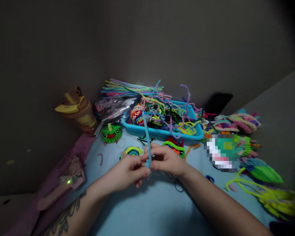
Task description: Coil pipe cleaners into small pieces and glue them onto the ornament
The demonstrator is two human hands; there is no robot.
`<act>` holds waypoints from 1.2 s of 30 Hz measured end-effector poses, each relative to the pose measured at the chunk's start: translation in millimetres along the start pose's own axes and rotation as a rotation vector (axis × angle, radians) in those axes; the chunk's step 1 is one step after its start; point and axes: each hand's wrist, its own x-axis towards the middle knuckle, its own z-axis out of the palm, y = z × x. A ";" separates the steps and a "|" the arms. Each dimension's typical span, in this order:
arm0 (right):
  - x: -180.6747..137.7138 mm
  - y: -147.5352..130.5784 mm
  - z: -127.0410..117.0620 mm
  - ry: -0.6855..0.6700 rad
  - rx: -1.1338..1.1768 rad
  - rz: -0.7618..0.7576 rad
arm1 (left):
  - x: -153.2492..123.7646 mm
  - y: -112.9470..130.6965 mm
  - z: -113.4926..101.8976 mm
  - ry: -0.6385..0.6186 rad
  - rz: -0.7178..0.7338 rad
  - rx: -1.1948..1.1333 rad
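Observation:
A light blue pipe cleaner (147,134) stands almost upright between my two hands, its lower end coiled where the fingers meet. My left hand (127,172) pinches that coiled end from the left. From the right, my right hand (167,159) is closed on the same pipe cleaner. Both hands hover over a light blue tabletop (147,209). Just behind the fingers lie a small coiled yellow and blue piece (132,151) and a red and green coiled piece (175,146).
A blue tray (162,132) full of tangled colourful pipe cleaners sits behind my hands. A green pipe-cleaner figure (111,132) and a brown and yellow bottle (78,109) stand at left. A pink glue gun (72,180) lies at the left edge. More pipe-cleaner crafts (260,172) cover the right side.

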 end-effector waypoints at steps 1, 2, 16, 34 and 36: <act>-0.1 -1.2 -0.6 -0.021 -0.005 -0.002 | -0.5 -0.5 -0.4 -0.025 -0.002 0.003; -0.1 -2.2 -0.8 -0.029 -0.001 -0.006 | -0.8 -1.1 -0.9 -0.041 0.001 0.006; -2.2 -3.3 4.4 0.412 -0.064 -0.070 | 6.4 -2.2 5.1 0.218 0.060 -0.267; -7.3 -6.6 11.2 0.436 -0.202 -0.301 | -2.6 3.3 5.2 0.201 0.115 -0.269; -7.3 -8.1 12.6 0.448 -0.208 -0.316 | -2.8 2.8 5.9 0.182 0.120 -0.279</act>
